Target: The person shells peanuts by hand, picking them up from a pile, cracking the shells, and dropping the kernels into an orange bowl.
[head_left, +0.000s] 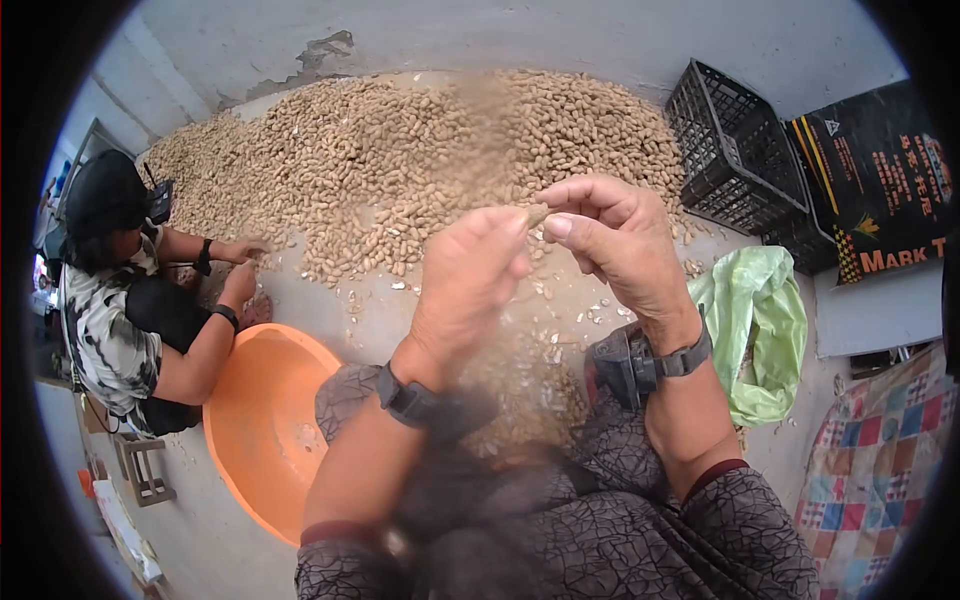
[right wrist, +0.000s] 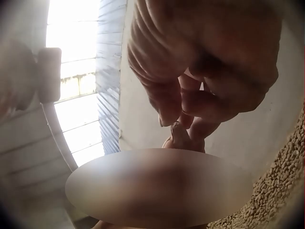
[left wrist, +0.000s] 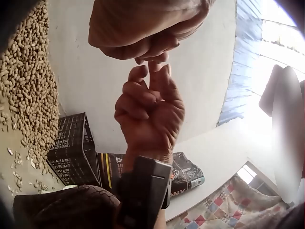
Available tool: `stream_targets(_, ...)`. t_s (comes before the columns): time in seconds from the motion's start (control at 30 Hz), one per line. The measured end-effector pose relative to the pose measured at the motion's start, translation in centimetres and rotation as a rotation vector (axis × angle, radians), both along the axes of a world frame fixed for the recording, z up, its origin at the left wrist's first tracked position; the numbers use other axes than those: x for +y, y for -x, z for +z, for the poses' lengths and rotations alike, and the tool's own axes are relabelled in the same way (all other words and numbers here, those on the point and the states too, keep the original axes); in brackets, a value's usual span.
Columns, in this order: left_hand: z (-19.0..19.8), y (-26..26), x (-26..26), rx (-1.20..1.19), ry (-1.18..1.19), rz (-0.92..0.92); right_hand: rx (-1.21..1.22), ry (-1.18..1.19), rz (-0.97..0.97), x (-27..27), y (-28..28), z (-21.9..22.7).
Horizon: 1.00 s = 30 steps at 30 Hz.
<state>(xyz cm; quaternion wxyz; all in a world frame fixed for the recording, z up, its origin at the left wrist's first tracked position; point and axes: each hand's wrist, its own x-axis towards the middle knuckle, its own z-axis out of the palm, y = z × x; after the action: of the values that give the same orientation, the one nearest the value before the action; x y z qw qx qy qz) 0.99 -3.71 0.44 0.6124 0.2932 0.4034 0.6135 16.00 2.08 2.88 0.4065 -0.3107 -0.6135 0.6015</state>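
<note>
A peanut [head_left: 537, 214] is pinched between both hands in the head view, above the floor in front of a large heap of peanuts [head_left: 360, 160]. The left hand [head_left: 470, 280] grips its left end with thumb and curled fingers. Thumb and forefinger of the right hand [head_left: 625, 245] hold the other end. In the left wrist view the left hand [left wrist: 147, 28] hangs at the top, fingertips meeting those of the right hand [left wrist: 150, 105]. The right wrist view shows the right hand [right wrist: 209, 62] over a small pale piece [right wrist: 176, 128] at the fingertips.
An orange basin [head_left: 275, 430] stands at the left, beside a crouching person [head_left: 120, 300] whose hands are near the heap. At the right are a black crate [head_left: 735, 150], a dark printed sack [head_left: 880, 180], a green bag [head_left: 755, 330] and a checked cloth [head_left: 870, 470]. Shells litter the floor.
</note>
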Motion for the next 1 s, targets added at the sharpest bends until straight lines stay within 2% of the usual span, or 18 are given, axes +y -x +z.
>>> stream_targets(0.13, -0.2, -0.4, -0.1, 0.155, -0.073, 0.009, -0.028, 0.094, -0.036, 0.4, -0.1, -0.6)
stream_targets(0.23, -0.4, -0.4, 0.0, 0.017, -0.087, -0.021, 0.044, 0.082, -0.043, 0.6, -0.1, -1.0)
stream_targets(0.43, -0.3, 0.5, 0.1, 0.165, -0.027, -0.12, 0.008, -0.096, -0.093, 0.4, 0.0, -0.9)
stream_targets(0.53, -0.1, 0.5, -0.2, 0.18, -0.054, -0.054, -0.07, -0.07, -0.111, 0.5, 0.1, -0.6)
stream_targets(0.6, -0.3, 0.6, -0.3, 0.183, -0.076, -0.05, -0.116, 0.041, -0.026, 0.4, -0.2, -0.4)
stream_targets(0.87, -0.5, 0.6, -0.8, 0.27, -0.092, -0.076, -0.127, 0.02, 0.013, 0.1, 0.1, -0.8)
stream_targets(1.0, -0.7, 0.7, -1.2, 0.45, -0.126, -0.07, -0.188, -0.024, 0.04, -0.1, 0.2, -1.0)
